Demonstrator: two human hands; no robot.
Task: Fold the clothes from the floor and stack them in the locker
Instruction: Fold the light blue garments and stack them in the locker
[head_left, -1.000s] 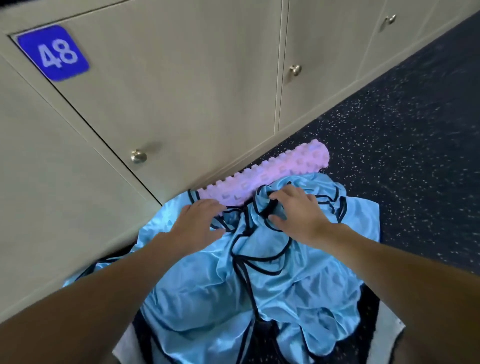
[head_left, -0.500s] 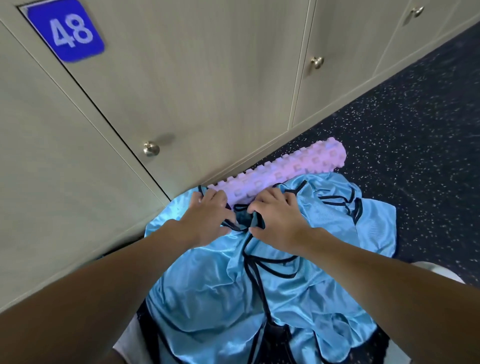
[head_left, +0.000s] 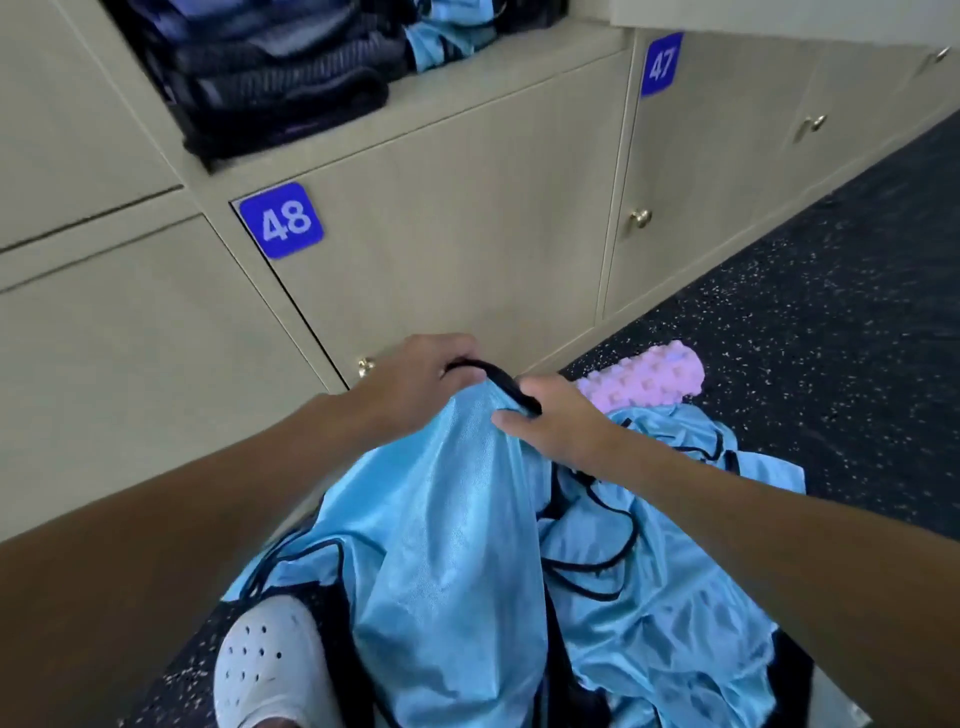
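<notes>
Above the door marked 48 (head_left: 467, 234), an open locker (head_left: 415, 111) holds a stack of dark folded clothes (head_left: 280, 88), with a folded light-blue piece (head_left: 441, 36) beside the stack, further from the 48 plate. Below that door, on the dark speckled floor (head_left: 831, 322), lies a heap of light-blue garments (head_left: 675, 597), shiny and edged in black. One blue garment (head_left: 457, 545) is lifted off the heap in front of the door's lower edge and hangs in long folds. The left hand (head_left: 415, 384) grips its black-trimmed top edge with curled fingers; the right hand (head_left: 556, 421) pinches the same edge just beside it. A pink knobbly foam roller (head_left: 649, 382) lies at the foot of the door, touching the heap. A white perforated shoe (head_left: 265, 670) shows nearest the camera. Blue plates read "48" (head_left: 282, 221) and, on the neighbouring door, "47" (head_left: 661, 63).
</notes>
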